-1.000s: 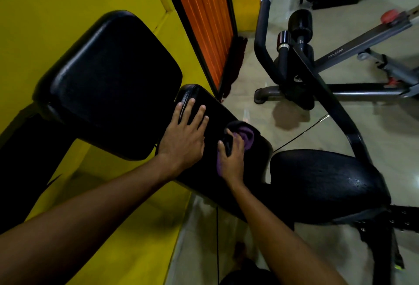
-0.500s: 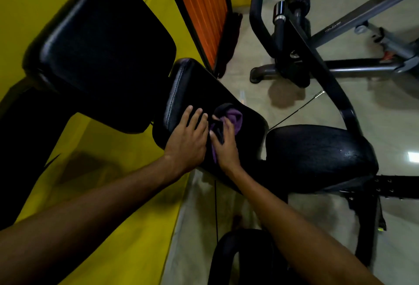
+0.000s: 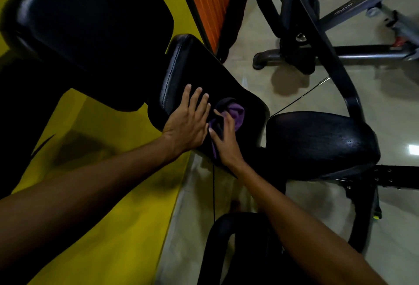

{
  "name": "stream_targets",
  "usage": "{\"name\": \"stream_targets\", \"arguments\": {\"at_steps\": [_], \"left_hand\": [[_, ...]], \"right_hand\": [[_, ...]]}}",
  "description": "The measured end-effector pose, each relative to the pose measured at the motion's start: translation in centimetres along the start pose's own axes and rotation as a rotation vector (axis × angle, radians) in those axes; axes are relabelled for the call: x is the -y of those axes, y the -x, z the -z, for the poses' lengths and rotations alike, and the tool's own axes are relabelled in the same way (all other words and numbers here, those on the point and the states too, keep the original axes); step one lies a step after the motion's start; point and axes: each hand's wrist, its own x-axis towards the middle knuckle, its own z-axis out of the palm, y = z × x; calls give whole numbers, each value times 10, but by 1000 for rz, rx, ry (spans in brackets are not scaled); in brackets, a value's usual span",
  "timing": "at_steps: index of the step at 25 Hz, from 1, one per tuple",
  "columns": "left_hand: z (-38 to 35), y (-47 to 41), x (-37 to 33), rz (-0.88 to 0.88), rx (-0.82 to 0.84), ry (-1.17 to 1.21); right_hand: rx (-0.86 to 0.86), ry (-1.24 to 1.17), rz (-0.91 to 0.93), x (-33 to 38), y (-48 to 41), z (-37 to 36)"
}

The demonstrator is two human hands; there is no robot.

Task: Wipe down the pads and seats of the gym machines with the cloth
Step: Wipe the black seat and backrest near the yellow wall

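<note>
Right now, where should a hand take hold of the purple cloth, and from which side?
Probably the bunched fold of the cloth beyond the right hand, from above: it stands raised off the pad, while the rest lies under that hand.

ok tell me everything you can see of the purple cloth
The purple cloth looks like soft fabric, bunched into a wad with a darker fold on its upper left. It lies on the black pad, near that pad's lower end. The right hand grips it, and a purple edge shows beside the palm. The left hand lies flat beside it; whether they touch is unclear.
</note>
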Motion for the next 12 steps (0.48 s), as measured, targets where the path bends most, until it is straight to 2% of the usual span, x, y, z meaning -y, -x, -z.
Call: {"name": "stream_targets", "arguments": {"at_steps": [2,4,7,9,10,12], "left_hand": [[0,0,0,-3,-2,-12],[2,1,0,-3,-6,-11],[4,0,1,2,-7,-5],[4,1,0,2,-10,3],[4,1,-1,5,-10,-7],[3,0,-1,9,-1,-20]], "right_hand": [[67,22,30,-19,31,3],[71,36,-30,-50,43,13],[-80,-53,-316,-74,20,23],[-126,-142,-470,-51,6,25],[-101,-159,-454,-33,4,22],[2,-125,-265,-8,12,11]]}}
